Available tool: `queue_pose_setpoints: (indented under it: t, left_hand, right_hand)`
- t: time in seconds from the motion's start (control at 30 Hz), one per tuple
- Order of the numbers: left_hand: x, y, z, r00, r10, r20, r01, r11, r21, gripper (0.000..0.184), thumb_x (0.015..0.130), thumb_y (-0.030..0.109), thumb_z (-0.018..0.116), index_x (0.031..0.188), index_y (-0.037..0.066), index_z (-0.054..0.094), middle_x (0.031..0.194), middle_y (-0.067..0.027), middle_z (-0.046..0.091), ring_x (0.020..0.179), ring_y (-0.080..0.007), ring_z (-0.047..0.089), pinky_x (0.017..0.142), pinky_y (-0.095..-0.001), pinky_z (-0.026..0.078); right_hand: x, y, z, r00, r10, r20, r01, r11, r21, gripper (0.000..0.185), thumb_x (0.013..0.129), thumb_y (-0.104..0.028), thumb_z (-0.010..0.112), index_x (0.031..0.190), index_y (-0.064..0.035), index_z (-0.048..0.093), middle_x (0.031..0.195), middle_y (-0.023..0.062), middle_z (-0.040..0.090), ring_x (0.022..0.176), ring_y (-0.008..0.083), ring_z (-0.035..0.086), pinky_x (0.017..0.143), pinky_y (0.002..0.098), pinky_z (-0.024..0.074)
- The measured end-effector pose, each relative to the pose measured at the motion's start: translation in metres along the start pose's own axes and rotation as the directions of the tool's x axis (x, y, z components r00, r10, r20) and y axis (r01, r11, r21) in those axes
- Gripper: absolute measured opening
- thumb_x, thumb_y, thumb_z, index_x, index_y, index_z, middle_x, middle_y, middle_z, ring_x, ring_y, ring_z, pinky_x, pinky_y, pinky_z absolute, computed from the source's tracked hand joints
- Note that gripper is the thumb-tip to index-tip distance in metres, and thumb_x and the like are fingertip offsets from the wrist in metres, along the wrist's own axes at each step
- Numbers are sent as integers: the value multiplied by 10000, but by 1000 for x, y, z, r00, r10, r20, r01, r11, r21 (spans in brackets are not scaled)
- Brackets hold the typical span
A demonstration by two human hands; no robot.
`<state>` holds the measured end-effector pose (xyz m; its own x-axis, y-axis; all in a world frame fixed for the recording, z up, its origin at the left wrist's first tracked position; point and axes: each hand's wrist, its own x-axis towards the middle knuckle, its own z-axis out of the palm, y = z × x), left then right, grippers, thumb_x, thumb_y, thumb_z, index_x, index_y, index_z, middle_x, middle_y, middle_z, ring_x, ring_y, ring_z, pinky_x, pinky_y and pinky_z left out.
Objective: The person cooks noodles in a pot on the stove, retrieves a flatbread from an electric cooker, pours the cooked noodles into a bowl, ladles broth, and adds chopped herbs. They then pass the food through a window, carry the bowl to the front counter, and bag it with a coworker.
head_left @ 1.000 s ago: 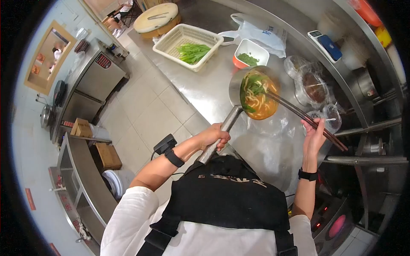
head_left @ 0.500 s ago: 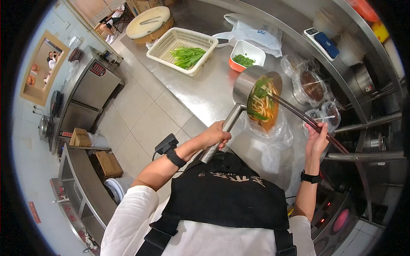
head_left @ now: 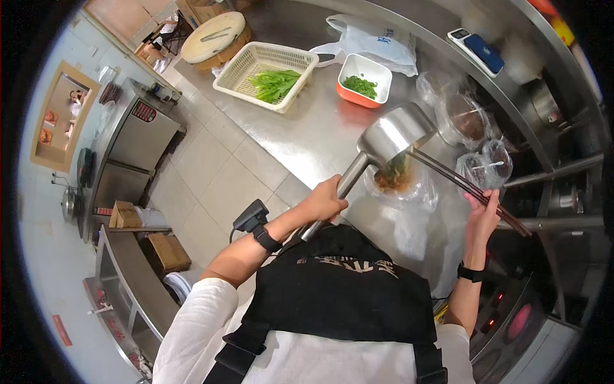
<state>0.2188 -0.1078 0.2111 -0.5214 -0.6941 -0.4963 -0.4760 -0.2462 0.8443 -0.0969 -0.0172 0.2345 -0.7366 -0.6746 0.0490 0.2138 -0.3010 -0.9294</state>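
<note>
One pot tipped further, two chopsticks by its rim

Leafy greens lie in a cream plastic basket on a steel surface, near an orange-and-white bowl of chopped greens and a white plastic bag. A round chopping block stands at far left, a slim metal utensil on top. At right, a blue phone lies on a white device. Across the tiled floor, a steel cabinet stands near a wood-framed opening.
</note>
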Motion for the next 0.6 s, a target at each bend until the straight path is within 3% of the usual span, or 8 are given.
queue_pose_setpoints:
  t: [0.07, 0.1, 0.17, 0.27, 0.3, 0.4, 0.47, 0.6]
  left_hand:
    - [1, 3, 1, 996, 43, -78, -32, 989, 146, 285, 675, 45, 532, 902, -56, 394, 544, -176, 508, 432, -269, 531, 433, -362, 429]
    - [4, 0, 2, 997, 37, -71, -26, 988, 149, 285, 675, 45, 532, 902, -56, 394, 544, -176, 508, 432, -269, 531, 433, -362, 429]
    - [13, -11, 4, 955, 267, -128, -187, 881, 435, 293, 667, 65, 552, 876, -50, 384, 604, -245, 523, 572, -388, 546, 543, -417, 439]
    - [9, 2, 2, 980, 141, -138, -73, 909, 411, 296, 665, 75, 563, 866, -41, 380, 643, -266, 526, 677, -439, 524, 615, -443, 425]
    - [11, -2, 1, 967, 208, -146, -122, 882, 454, 324, 679, 82, 536, 949, -22, 391, 618, -246, 527, 590, -376, 559, 552, -416, 445]
    - [16, -6, -3, 923, 346, -167, -222, 834, 505, 332, 680, 79, 534, 962, -27, 396, 612, -243, 529, 587, -364, 564, 543, -407, 446]
    - [16, 0, -8, 929, 336, -158, -222, 843, 489, 353, 677, 77, 536, 982, -33, 394, 616, -245, 533, 574, -352, 565, 535, -396, 447]
    - [17, 10, -18, 949, 280, -143, -190, 873, 449, 368, 684, 58, 528, 1016, -35, 398, 572, -187, 532, 449, -224, 544, 432, -332, 435]
  right_hand:
    - [-4, -2, -4, 1000, 2, -11, -2, 1000, -16, 252, 892, -233, 420, 762, -19, 444, 741, 69, 484, 598, 197, 568, 574, 313, 534]
    - [-5, -3, -5, 1000, 17, -7, -17, 1000, -26, 258, 892, -236, 420, 756, -18, 444, 739, 68, 482, 595, 195, 569, 574, 309, 533]
    - [-9, -4, -9, 999, 44, -22, -45, 998, -38, 265, 892, -240, 420, 749, -17, 444, 738, 66, 481, 593, 193, 570, 575, 305, 532]
    - [-15, -13, -10, 1000, 20, -12, -21, 990, -139, 276, 893, -241, 416, 735, -17, 444, 731, 58, 475, 588, 185, 571, 581, 294, 532]
    - [-18, -17, -9, 1000, 29, -3, -29, 987, -156, 280, 894, -243, 415, 730, -18, 445, 726, 53, 473, 588, 181, 570, 585, 290, 532]
    - [-22, -17, -11, 999, 36, 18, -32, 980, -196, 281, 895, -243, 412, 722, -24, 446, 713, 41, 469, 585, 172, 568, 595, 285, 533]
    - [-24, -13, -11, 997, 30, 69, -12, 967, -254, 281, 899, -243, 406, 725, -27, 446, 711, 41, 467, 597, 181, 576, 590, 276, 523]
    - [-31, -19, -3, 994, 52, 99, -18, 948, -317, 279, 902, -241, 401, 735, -22, 449, 721, 50, 473, 627, 194, 586, 574, 269, 510]
